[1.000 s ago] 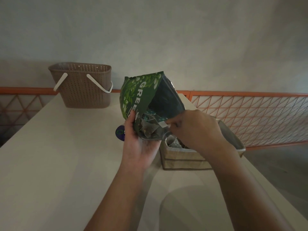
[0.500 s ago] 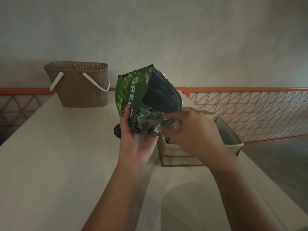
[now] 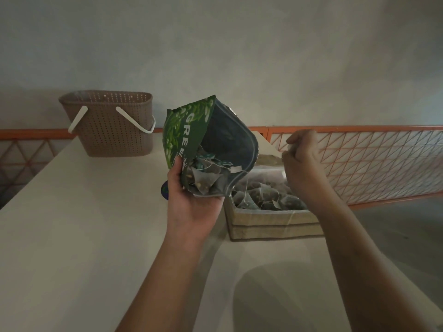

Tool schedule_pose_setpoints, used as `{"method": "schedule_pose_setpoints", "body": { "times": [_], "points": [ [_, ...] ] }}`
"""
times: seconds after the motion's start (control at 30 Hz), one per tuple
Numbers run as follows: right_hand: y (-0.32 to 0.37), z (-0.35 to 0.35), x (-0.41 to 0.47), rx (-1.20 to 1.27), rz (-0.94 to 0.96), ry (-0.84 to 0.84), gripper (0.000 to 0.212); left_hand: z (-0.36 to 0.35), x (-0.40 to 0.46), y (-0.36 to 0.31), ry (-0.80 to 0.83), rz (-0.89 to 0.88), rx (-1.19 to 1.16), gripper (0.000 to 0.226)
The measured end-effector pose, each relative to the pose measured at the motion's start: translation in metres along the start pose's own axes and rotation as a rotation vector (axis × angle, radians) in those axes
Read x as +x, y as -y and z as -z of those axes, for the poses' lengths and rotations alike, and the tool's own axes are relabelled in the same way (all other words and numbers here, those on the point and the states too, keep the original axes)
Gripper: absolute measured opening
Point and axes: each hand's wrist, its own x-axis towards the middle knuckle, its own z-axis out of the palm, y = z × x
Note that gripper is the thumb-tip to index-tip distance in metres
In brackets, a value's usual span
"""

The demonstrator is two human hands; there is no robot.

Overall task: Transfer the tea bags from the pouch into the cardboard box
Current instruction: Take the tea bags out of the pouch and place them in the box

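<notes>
My left hand [image 3: 191, 207] grips the bottom of a green tea pouch [image 3: 189, 130], tilted with its open mouth toward me. Several pyramid tea bags [image 3: 206, 180] lie in that mouth, and a white tag [image 3: 236, 169] hangs over its lip. To the right, the open cardboard box [image 3: 275, 222] on the table holds several tea bags [image 3: 263, 196]. My right hand [image 3: 302, 161] is raised over the box's far side with its fingers curled, pinching what looks like a thin tea bag string. Whatever hangs from it is hard to see.
A brown perforated basket [image 3: 112, 123] with white handles stands at the table's far left. A small dark round object [image 3: 165, 190] lies behind my left hand. An orange mesh railing [image 3: 359, 164] runs behind the white table [image 3: 84, 236], whose right edge passes near the box.
My right hand has pulled away from the pouch mouth, up and to the right over the box. The tea bags in the box have come into view. The pouch barely moved.
</notes>
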Motion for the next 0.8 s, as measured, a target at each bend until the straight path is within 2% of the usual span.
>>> {"method": "schedule_pose_setpoints", "body": {
  "times": [0.1,0.17,0.23,0.3,0.37,0.47,0.53,0.67,0.8],
  "points": [
    [-0.014,-0.007,-0.001,-0.068,-0.027,0.081,0.024,0.002,0.001,0.000,0.006,0.012,0.010,0.062],
    [-0.017,-0.011,-0.006,-0.213,-0.068,0.134,0.020,0.003,0.001,-0.001,0.010,0.011,0.010,0.065],
    [-0.011,-0.016,-0.016,-0.246,-0.082,0.097,0.021,0.003,0.001,-0.001,0.004,0.011,0.014,0.068],
    [0.001,-0.019,-0.028,0.041,-0.131,0.087,0.017,0.000,0.000,-0.001,-0.001,0.018,0.014,0.069],
    [0.011,-0.022,-0.040,0.374,-0.200,0.176,0.012,-0.003,-0.002,0.000,-0.011,0.025,0.003,0.069],
    [0.015,-0.024,-0.048,0.482,-0.263,0.274,0.023,-0.003,-0.002,-0.001,-0.040,0.025,0.007,0.069],
    [0.014,-0.023,-0.048,0.459,-0.240,0.210,0.024,-0.002,-0.002,-0.001,-0.058,0.022,0.011,0.069],
    [0.009,-0.017,-0.045,0.276,-0.096,0.099,0.012,-0.003,-0.002,0.000,-0.042,0.029,0.033,0.067],
    [0.012,-0.015,-0.047,0.134,0.020,0.017,0.020,-0.005,-0.004,0.000,-0.036,0.012,0.052,0.064]
  ]
}}
